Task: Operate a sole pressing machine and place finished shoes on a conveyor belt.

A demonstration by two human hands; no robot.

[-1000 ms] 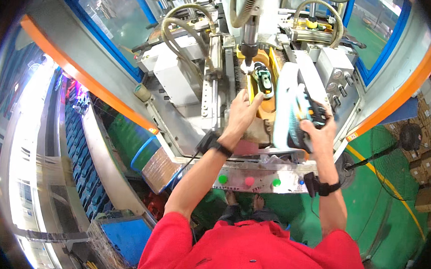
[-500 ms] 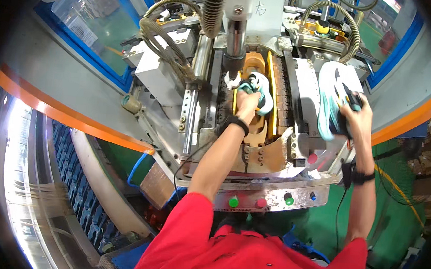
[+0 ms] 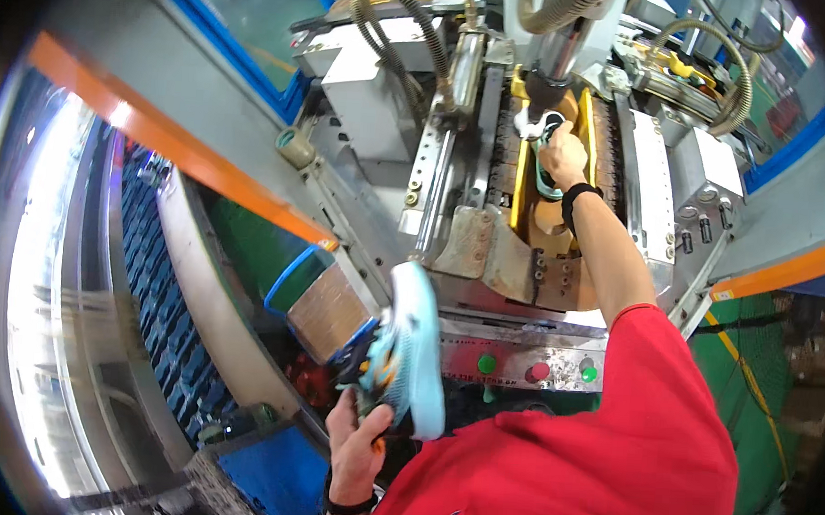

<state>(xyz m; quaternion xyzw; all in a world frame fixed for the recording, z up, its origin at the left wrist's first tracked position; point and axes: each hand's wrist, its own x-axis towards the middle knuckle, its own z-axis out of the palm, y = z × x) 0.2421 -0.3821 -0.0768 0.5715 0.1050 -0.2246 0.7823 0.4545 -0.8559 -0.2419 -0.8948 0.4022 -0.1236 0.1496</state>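
My left hand [image 3: 355, 448] grips a white and pale-blue sneaker [image 3: 417, 362] by its dark, orange-trimmed opening, out in front of the machine's near panel. The sneaker stands toe up, its pale sole facing right. In the press, my right hand [image 3: 564, 158] is closed on a second sneaker [image 3: 546, 185], which lies between two yellow side plates [image 3: 588, 127]. That hand hides much of this sneaker; its dark opening and pale-blue edge show. Right above them comes down the dark-tipped metal press rod [image 3: 548, 82], with a crumpled white piece [image 3: 528, 128] beside it.
Green and red buttons [image 3: 539, 371] line the front panel. A blue-edged box with a brown board [image 3: 332, 311] stands left of it. A conveyor with a dark blue belt [image 3: 168, 323] runs along the far left. Orange-edged guards [image 3: 191, 164] flank the machine.
My left hand has lifted a sneaker out of the press and brought it down to the left. My right hand has carried the other sneaker from the right side into the press.
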